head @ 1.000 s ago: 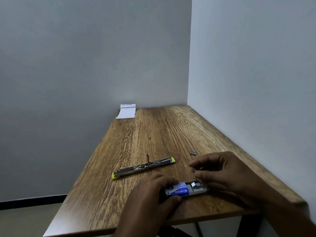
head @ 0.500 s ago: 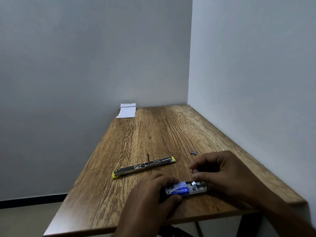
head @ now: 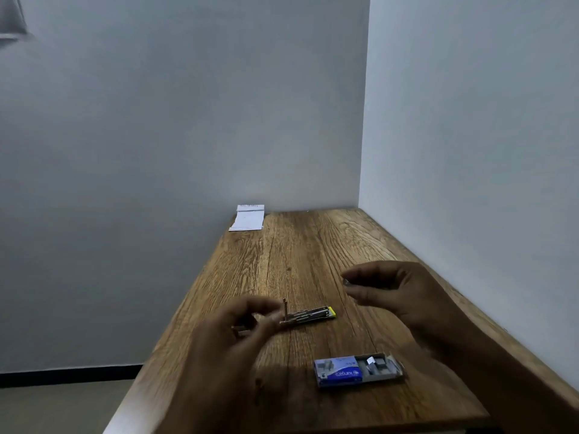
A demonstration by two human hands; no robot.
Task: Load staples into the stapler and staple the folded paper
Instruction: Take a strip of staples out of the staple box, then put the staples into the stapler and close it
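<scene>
The stapler [head: 310, 315], metal with a yellow tip, lies opened out flat on the wooden table [head: 300, 255]. My left hand [head: 238, 327] pinches its left end between thumb and fingers and hides that half. My right hand [head: 391, 292] hovers above the table to the right of the stapler, thumb and forefinger closed on a small grey strip of staples [head: 346, 281]. The blue staple box [head: 340, 372] sits near the front edge with its tray slid out, grey staples showing inside. A folded white paper [head: 247, 218] rests at the far left corner.
Grey walls close the table in at the back and along the right side. The left edge of the table drops to the floor. Bare wood stretches between the stapler and the paper.
Both hands have left the staple box. My left hand moved up to the stapler's left end. My right hand rose with a small strip of staples pinched in it.
</scene>
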